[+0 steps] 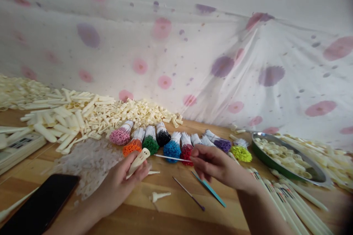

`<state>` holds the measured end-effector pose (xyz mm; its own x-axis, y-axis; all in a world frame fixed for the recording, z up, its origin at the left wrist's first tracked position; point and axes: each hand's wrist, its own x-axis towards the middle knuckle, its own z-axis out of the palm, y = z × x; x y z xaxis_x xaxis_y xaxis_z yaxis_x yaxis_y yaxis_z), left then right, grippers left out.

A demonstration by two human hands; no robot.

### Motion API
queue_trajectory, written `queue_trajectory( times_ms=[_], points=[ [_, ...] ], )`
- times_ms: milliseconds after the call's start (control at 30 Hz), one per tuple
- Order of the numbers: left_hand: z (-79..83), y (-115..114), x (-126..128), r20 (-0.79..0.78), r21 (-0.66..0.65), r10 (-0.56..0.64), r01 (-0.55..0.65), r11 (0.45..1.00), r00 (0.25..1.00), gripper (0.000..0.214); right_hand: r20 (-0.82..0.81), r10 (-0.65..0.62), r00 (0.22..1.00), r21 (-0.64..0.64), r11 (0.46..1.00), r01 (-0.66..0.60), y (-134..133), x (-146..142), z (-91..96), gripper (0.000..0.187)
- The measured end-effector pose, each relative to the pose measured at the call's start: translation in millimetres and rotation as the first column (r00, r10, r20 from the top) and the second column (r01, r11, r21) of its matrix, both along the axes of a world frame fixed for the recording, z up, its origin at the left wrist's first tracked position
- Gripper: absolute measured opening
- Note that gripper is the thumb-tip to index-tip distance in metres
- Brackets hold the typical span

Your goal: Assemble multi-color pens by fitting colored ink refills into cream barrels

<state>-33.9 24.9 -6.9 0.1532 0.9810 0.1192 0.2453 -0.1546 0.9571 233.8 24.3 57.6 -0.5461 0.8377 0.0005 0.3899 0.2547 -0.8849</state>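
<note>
My left hand (121, 181) is closed around a cream plastic pen barrel (138, 162), tip pointing up and right. My right hand (213, 163) pinches the end of a thin white refill (169, 158) that points left toward the barrel's tip, with a small gap between them. Just beyond my hands lies a row of refill bundles with coloured ends: pink (120, 135), orange (133, 145), green (150, 143), black (163, 136), blue (172, 148), red (186, 150), purple (220, 142) and yellow-green (241, 152). A loose purple refill (189, 193) and a teal one (209, 188) lie on the wooden table (176, 209).
A heap of cream barrels and small caps (82, 114) fills the back left. A green metal bowl (264, 159) of cream parts stands right, with assembled pens (286, 198) beside it. A black phone (41, 205) lies front left, a small white cone piece (160, 195) centre. Spotted cloth (193, 55) hangs behind.
</note>
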Motion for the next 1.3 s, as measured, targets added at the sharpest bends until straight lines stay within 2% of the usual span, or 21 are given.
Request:
queue_trajectory(
  times_ms=[67,167,233,300,400,467,667,833,1033,1167,1300],
  points=[
    [0.8,-0.6,-3.0,-0.126,0.136,-0.055,0.072,0.988,0.99,0.017,-0.035,0.03,0.999,-0.034,0.999,-0.031,-1.9,9.7,6.8,0.022],
    [2.6,-0.2,-5.6,-0.268,0.326,-0.155,0.241,0.914,0.951,0.011,-0.02,0.05,0.999,-0.02,0.999,-0.051,-7.4,10.6,13.9,0.02],
    [3.2,0.8,-6.2,-0.328,0.397,-0.174,0.302,0.867,0.929,0.013,0.03,0.052,0.998,0.022,0.998,-0.052,-11.5,4.9,17.1,0.021],
    [2.2,1.8,-6.3,-0.362,0.425,-0.165,0.321,0.846,0.917,0.018,0.112,0.046,0.993,0.102,0.993,-0.058,-14.8,-1.5,19.3,0.022],
    [-2.5,2.4,-6.3,-0.395,0.423,-0.14,0.315,0.85,0.908,0.024,0.229,0.011,0.973,0.225,0.972,-0.064,-16.5,-7.2,20.0,0.021],
    [-6.3,1.9,-6.3,-0.408,0.417,-0.121,0.303,0.857,0.905,0.026,0.247,-0.005,0.969,0.25,0.966,-0.059,-15.8,-8.5,18.7,0.019],
    [-9.6,-0.5,-4.4,-0.421,0.432,-0.105,0.301,0.85,0.901,0.024,0.201,0.043,0.979,0.184,0.98,-0.081,-12.5,-13.4,12.3,0.017],
    [-4.7,-0.8,-2.1,-0.454,0.429,-0.114,0.329,0.841,0.884,0.02,0.19,0.015,0.982,0.231,0.971,-0.06,-14.8,-20.8,10.7,0.018],
    [0.8,-3.1,-0.8,-0.482,0.351,-0.152,0.348,0.869,0.863,0.019,0.189,-0.003,0.982,0.252,0.967,-0.045,-17.3,-24.7,9.0,0.017],
    [2.4,-4.9,0.3,-0.456,0.318,-0.166,0.334,0.887,0.874,0.022,0.182,-0.012,0.983,0.26,0.965,-0.036,-17.4,-23.3,11.7,0.017],
    [1.8,-4.0,0.3,-0.411,0.34,-0.16,0.313,0.887,0.898,0.023,0.181,-0.003,0.984,0.265,0.963,-0.046,-17.8,-19.2,15.3,0.017]
  ],
)
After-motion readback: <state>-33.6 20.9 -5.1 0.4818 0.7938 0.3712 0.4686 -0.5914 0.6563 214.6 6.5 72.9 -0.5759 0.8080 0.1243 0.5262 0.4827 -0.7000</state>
